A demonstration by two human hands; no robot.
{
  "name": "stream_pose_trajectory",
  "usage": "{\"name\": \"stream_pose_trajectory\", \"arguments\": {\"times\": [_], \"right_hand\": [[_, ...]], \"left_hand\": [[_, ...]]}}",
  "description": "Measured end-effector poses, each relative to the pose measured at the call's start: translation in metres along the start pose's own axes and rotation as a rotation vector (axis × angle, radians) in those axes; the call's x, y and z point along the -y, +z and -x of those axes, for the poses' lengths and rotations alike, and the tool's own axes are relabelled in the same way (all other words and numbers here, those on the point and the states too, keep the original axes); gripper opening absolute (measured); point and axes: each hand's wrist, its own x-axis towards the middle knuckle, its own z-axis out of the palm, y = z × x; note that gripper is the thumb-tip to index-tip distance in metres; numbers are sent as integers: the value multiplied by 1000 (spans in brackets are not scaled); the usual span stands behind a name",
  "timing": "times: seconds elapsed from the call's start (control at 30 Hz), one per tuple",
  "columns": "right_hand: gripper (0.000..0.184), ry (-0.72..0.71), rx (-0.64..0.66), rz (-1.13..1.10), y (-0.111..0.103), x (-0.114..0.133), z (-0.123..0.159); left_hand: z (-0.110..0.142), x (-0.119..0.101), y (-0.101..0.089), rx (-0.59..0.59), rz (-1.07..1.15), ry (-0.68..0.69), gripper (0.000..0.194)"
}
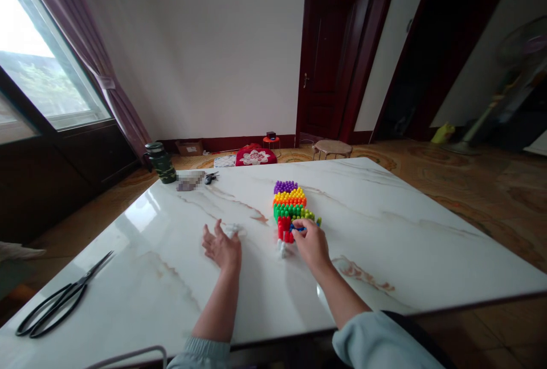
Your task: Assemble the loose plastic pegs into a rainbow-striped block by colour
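Rows of small glossy plastic pegs stand grouped by colour on the table: purple (285,187), yellow (290,195), orange (301,203), green (286,210), lime (307,214) and red (284,229). White pieces (282,248) lie at the near end of the group. My right hand (313,245) is at the near right side, thumb and fingertips pinched beside the red pegs and over some blue ones; whatever is between them is hidden. To the left, my left hand (223,247) is open with fingers spread, close to a few whitish pieces (233,229), and holds nothing visible.
Long-handled black scissors (68,295) lie at the table's left. A camouflage flask (161,163), a blurred-out item (190,181) and keys (210,178) are at the far left edge. Beyond the white marbled table (384,232) stand a stool (332,147) and a red cushioned seat (256,156).
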Motion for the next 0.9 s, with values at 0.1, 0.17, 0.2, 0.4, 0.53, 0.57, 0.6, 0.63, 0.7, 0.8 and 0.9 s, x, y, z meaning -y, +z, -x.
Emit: {"name": "stream_pose_trajectory", "arguments": {"times": [0.1,0.17,0.2,0.4,0.53,0.57,0.6,0.63,0.7,0.8,0.9], "right_hand": [[29,-75,-166,54,-5,2,0],[32,-52,-276,28,-10,-1,-5],[32,-23,-300,-5,-11,-3,-8],[31,59,-228,-175,-4,-5,-11],[29,53,-209,-222,-3,3,-10],[30,56,-205,-230,-4,3,-11],[30,61,-202,-234,-4,3,-11],[30,68,-201,-235,-5,2,-12],[31,85,-201,-231,-6,0,-13],[31,102,-193,-233,-6,-1,-13],[32,102,-176,-239,-4,-1,-12]], "left_hand": [[1,0,-2,-165,84,-46,60],[3,-1,-4,-174,207,134,50],[5,-4,-5,-124,281,270,43],[35,-58,-4,356,443,614,36],[51,-91,3,463,197,598,40],[53,-95,6,471,156,592,39],[55,-96,8,474,134,588,37],[57,-95,11,474,128,586,35],[59,-91,15,470,147,568,28],[60,-86,18,477,211,508,19],[59,-85,20,500,303,481,16]]}}
